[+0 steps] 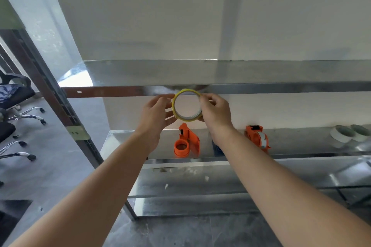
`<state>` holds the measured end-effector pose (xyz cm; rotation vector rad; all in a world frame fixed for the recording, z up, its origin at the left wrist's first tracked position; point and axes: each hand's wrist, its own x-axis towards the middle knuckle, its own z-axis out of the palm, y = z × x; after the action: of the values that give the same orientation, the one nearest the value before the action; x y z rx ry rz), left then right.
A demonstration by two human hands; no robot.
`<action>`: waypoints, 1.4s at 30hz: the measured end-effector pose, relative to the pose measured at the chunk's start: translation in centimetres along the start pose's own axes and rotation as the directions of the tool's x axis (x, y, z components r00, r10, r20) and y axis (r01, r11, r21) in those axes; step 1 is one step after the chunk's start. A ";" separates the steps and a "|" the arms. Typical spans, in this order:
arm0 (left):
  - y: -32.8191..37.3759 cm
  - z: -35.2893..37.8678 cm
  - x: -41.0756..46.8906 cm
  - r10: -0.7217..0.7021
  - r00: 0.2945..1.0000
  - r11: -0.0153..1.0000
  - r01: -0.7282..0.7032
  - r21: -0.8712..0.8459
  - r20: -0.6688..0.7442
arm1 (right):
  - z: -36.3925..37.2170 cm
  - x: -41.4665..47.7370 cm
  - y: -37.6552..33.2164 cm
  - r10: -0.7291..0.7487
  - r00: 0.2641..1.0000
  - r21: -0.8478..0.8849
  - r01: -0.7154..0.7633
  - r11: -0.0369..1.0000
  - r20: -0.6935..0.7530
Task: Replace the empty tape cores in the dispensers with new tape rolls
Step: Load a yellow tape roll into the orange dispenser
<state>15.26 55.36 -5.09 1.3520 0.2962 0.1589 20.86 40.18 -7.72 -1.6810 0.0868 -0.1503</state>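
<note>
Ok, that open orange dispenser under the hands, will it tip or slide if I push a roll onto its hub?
The open orange dispenser looks like thin plastic, so probably light. It lies flat with its hub facing up, so tipping seems unlikely. The metal shelf under it looks smooth and shiny, so it may well slide; steady it with one hand.

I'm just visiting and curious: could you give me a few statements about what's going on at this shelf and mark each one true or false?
1. Both hands hold the yellow tape roll. True: the left hand and right hand grip its two sides.
2. The orange dispenser on the left carries a full roll. False: its hub is bare.
3. The orange dispenser on the right carries tape. True.
4. The two white rolls lie on the floor. False: they rest on the metal shelf, at the right.
</note>
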 end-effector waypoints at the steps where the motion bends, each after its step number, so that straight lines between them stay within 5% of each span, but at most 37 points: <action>1: 0.0 -0.5 0.4 -0.002 1.000 1.000 0.002 0.006 0.005 | 0.4 -0.1 0.1 0.006 1.000 0.003 -0.006 1.000 -0.003; 17: -1.0 -3.8 3.5 0.134 0.990 0.964 -0.120 0.236 -0.047 | 3.3 -0.1 0.3 0.006 1.000 0.026 -0.005 1.000 -0.022; 30: -0.5 -3.0 3.4 0.167 0.986 0.970 -0.162 0.183 -0.013 | 2.7 0.4 0.6 0.065 0.998 0.015 -0.065 0.998 0.021; 42: -1.0 -1.5 3.3 0.186 0.982 0.949 -0.190 0.251 0.040 | 0.2 1.0 0.0 -0.370 0.929 -0.338 0.359 0.870 0.035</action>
<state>17.85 57.52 -6.76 1.6355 0.1768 0.2771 21.89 40.19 -7.68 -2.0291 -0.1964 -0.4696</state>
